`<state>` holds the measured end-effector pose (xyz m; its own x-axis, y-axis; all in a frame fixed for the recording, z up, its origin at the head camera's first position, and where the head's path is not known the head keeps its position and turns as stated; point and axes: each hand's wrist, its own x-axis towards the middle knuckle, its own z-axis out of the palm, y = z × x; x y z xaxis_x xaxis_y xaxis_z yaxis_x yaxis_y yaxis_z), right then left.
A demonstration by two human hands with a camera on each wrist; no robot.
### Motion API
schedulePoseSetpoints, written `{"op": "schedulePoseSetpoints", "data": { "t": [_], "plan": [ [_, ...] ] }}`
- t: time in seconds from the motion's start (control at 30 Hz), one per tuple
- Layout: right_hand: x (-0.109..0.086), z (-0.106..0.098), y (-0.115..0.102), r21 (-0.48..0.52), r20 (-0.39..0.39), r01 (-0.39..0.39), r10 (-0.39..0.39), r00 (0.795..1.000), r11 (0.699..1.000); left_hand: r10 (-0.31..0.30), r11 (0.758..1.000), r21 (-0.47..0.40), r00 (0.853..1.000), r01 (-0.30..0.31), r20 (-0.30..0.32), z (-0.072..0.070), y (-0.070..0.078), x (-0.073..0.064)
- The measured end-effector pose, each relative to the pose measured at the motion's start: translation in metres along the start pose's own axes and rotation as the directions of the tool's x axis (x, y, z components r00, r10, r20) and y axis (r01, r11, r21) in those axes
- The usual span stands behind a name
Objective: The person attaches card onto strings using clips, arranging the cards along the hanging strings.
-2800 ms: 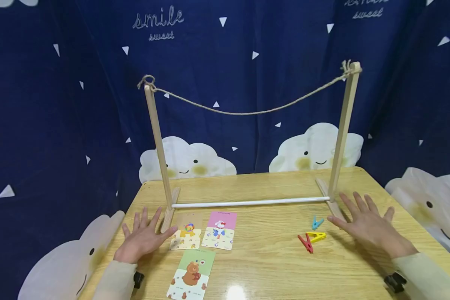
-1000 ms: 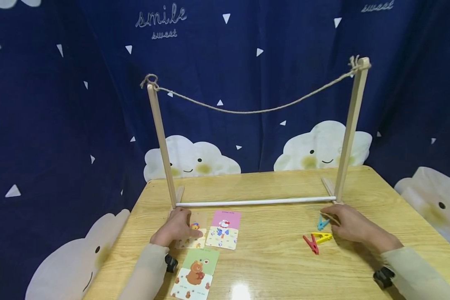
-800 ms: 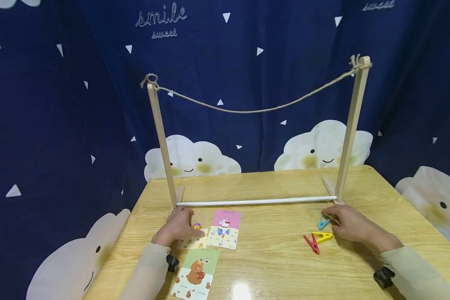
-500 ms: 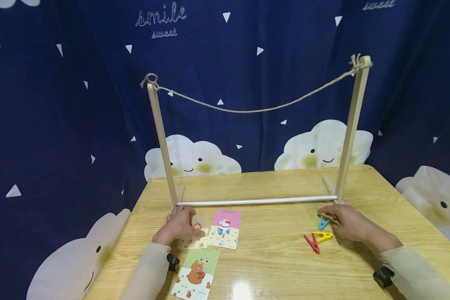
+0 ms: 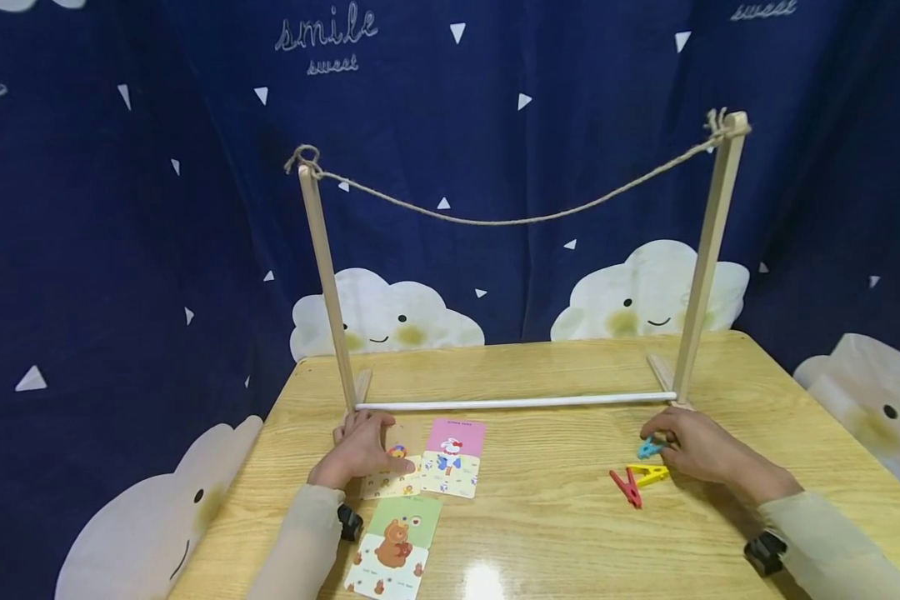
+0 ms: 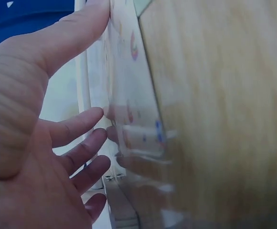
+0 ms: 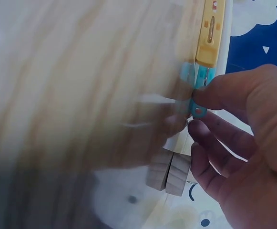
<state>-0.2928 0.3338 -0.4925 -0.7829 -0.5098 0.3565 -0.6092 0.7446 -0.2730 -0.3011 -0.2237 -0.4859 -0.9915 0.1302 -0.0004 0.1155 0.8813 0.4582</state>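
My left hand (image 5: 362,450) is lowered over the left side of a lion card (image 5: 392,485) lying on the table, thumb and fingers spread apart. In the left wrist view the fingertips touch down along that card's surface, and the fingers (image 6: 83,150) are loosely bent. A pink-topped rabbit card (image 5: 452,458) lies beside it, and a green-topped bear card (image 5: 395,546) in front. My right hand (image 5: 701,446) pinches a blue clothespin (image 5: 649,448) between thumb and forefinger, close to the tabletop. A yellow clothespin (image 5: 652,474) and a red clothespin (image 5: 627,490) lie just in front of it.
Behind the cards stands a wooden frame with a left post (image 5: 326,283), a right post (image 5: 708,267) and a white crossbar (image 5: 517,403). A slack twine (image 5: 487,222) hangs between the post tops. A dark blue curtain (image 5: 495,100) backs the wooden table (image 5: 540,517).
Both hands have moved inward from lying spread at the sides. The left has come down over the lion card, which has shifted slightly right. The right has taken hold of the blue clothespin and turned it.
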Motion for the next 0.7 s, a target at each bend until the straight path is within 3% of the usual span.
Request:
{"op": "schedulePoseSetpoints", "data": {
  "t": [0.5,0.7],
  "plan": [
    [0.001,0.0006,-0.0001,0.01,0.029,-0.034,0.034,0.999,0.999,0.006,0.998,0.061,1.0,-0.007,0.02,0.0005,-0.0019,0.0051],
    [0.003,-0.0003,-0.001,0.014,0.045,-0.063,0.062,0.997,0.998,0.011,1.0,0.019,1.0,-0.011,-0.001,0.0016,-0.0011,0.0043]
  ]
}}
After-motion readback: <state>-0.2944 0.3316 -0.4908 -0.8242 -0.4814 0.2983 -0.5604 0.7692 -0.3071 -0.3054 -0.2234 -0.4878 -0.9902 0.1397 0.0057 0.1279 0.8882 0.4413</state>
